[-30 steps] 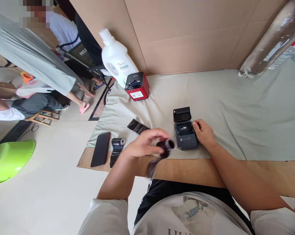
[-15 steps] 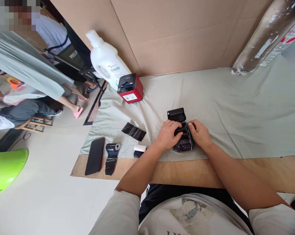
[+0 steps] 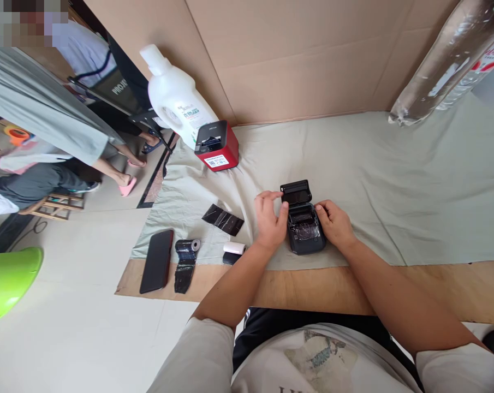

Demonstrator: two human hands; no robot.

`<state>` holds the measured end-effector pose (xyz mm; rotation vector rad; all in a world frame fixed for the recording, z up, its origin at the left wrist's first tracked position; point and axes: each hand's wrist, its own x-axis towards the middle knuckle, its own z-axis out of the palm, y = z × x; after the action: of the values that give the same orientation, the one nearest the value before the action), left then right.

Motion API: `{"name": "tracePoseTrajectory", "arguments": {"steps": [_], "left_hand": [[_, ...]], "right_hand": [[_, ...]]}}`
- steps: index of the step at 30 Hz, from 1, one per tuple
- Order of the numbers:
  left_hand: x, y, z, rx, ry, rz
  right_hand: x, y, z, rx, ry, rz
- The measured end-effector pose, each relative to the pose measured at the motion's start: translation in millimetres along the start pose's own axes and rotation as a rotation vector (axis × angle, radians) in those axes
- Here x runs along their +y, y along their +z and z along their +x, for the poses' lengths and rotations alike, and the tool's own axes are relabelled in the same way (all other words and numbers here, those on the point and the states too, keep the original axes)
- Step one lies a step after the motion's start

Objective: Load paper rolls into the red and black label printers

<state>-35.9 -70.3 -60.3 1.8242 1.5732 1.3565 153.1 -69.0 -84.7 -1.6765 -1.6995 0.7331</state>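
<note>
On the printer [image 3: 303, 224], left hand [image 3: 270, 218] has shifted to its lid [image 3: 296, 192].

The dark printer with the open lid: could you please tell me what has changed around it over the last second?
The left hand carried a dark roll into the printer, let go, and now touches the open lid. The right hand stayed on the printer's right side; phone and red printer are unmoved.

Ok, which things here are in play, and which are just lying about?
In play: left hand at the open lid; right hand on the dark printer.
Lying about: phone, black roll, white roll, red printer, white bottle.
</note>
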Motion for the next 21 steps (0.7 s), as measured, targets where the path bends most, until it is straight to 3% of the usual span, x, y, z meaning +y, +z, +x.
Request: {"name": "tracePoseTrajectory", "arguments": {"steps": [2, 5, 10, 15, 21], "left_hand": [[-5, 2.3, 1, 0.029, -0.141, -0.178], [-9, 7.0, 2, -0.060, -0.282, -0.482], [-6, 8.5, 0, -0.113, -0.212, -0.580], [-6, 11.6, -3, -0.191, -0.224, -0.272], [-1, 6.2, -5, -0.401, -0.258, 0.242]], "right_hand": [[-1, 0, 0, -0.004, 0.009, 0.007], [0, 0, -1, 0.001, 0.025, 0.040], [6, 3, 0, 0.060, 0.037, 0.214], [5, 6, -1, 0.062, 0.011, 0.275], [-1, 6, -5, 0.047, -0.176, -0.004]]}}
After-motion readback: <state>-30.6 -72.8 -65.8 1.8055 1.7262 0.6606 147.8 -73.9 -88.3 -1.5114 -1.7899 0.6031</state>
